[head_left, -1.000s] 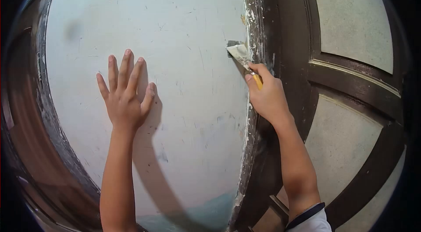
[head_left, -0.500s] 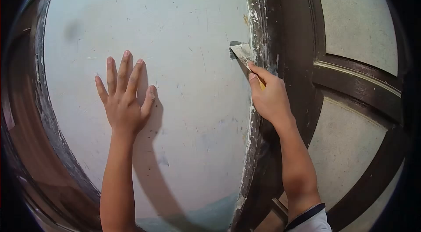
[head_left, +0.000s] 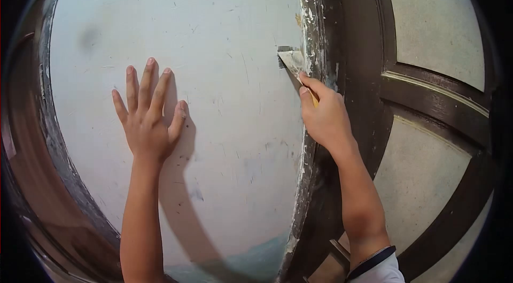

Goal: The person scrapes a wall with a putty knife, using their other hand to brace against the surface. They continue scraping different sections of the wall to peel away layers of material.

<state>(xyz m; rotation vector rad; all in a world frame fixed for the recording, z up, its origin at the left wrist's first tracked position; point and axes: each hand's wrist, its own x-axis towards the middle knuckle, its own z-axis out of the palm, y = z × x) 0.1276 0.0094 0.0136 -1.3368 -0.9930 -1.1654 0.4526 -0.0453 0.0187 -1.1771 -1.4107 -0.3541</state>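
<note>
Fingers spread, my left hand (head_left: 148, 117) lies flat against the pale, scratched wall (head_left: 224, 122). My right hand (head_left: 325, 112) is closed round the handle of a putty knife (head_left: 293, 63), a little of its yellow handle showing. The blade points up and left, its edge at a small dark grey patch (head_left: 286, 48) on the wall. Just right of the blade runs a dark frame edge (head_left: 312, 21) with chipped white paint. Nothing is in my left hand.
A dark brown door (head_left: 363, 32) with pale panels (head_left: 435, 21) stands at the right. Along the left side is another worn frame (head_left: 59, 133) with brown wood beyond it. A bluish-green band (head_left: 256, 256) crosses the bottom of the wall.
Both hands and the putty knife appear slightly further left and up in the view; the wall marks have shifted slightly too. The grip on the knife looks the same.
</note>
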